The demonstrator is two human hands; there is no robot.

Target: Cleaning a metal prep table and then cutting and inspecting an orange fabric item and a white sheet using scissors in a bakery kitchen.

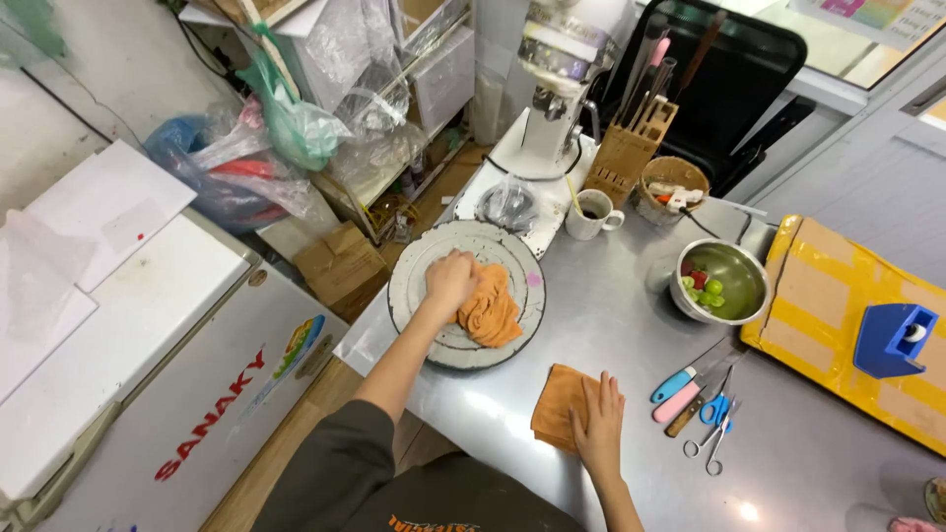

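My left hand [450,279] is closed on an orange cloth [490,309] and presses it onto a round grey turntable [419,258] at the left end of the steel counter. My right hand [597,421] lies flat, fingers spread, on a second folded orange cloth [558,402] near the front edge of the counter.
A steel bowl [737,284] holds small red and green pieces. Scissors and coloured-handled tools [696,402] lie to the right. A white mug [590,215], knife block [624,153], stand mixer [557,89] and basket [672,181] stand behind. A yellow taped box [818,296] is at right, a chest freezer [177,374] at left.
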